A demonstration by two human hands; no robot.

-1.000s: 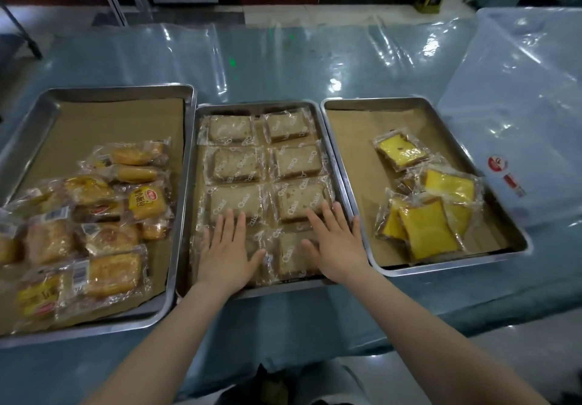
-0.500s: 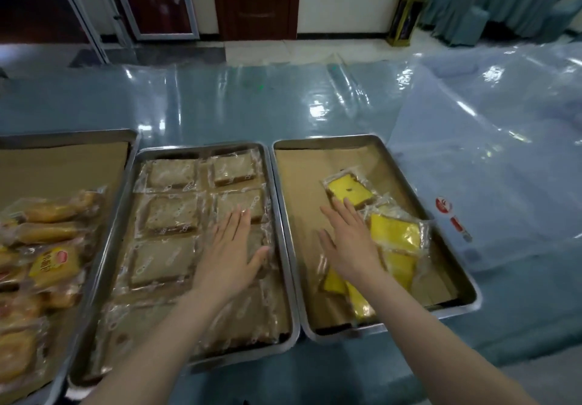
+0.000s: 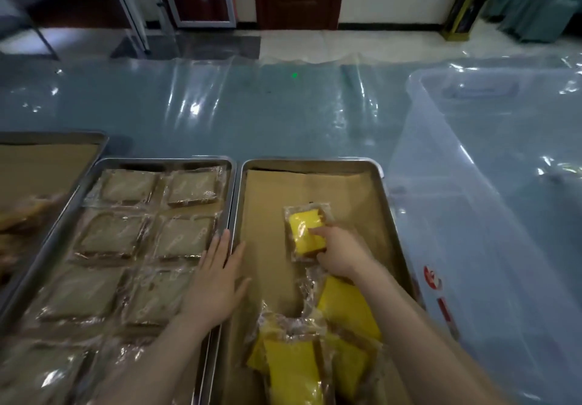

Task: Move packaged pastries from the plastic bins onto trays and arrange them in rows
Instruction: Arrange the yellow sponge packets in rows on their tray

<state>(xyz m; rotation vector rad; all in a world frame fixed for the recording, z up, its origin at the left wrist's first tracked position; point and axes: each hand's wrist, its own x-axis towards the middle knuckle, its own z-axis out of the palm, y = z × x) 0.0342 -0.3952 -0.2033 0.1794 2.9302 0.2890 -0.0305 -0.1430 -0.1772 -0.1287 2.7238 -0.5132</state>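
**Q:** Where is the packet (image 3: 307,233) shown?

**A:** It is shown on the paper (image 3: 267,209) lining the right tray (image 3: 311,162). It is gripped at its near right edge by the right hand (image 3: 341,255), with the fingers (image 3: 316,231) curled onto it.

**Q:** And the left hand (image 3: 217,281)?

**A:** It is held flat, fingers (image 3: 220,244) straight and close together, over the rims where the middle tray (image 3: 157,162) meets the right tray.

**Q:** What surrounds them?

**A:** More yellow packets (image 3: 346,310) are heaped at the tray's near end. Brown pastries (image 3: 110,237) are laid in rows in the middle tray. A clear bin (image 3: 504,247) is seen on the surface (image 3: 236,111), just right.
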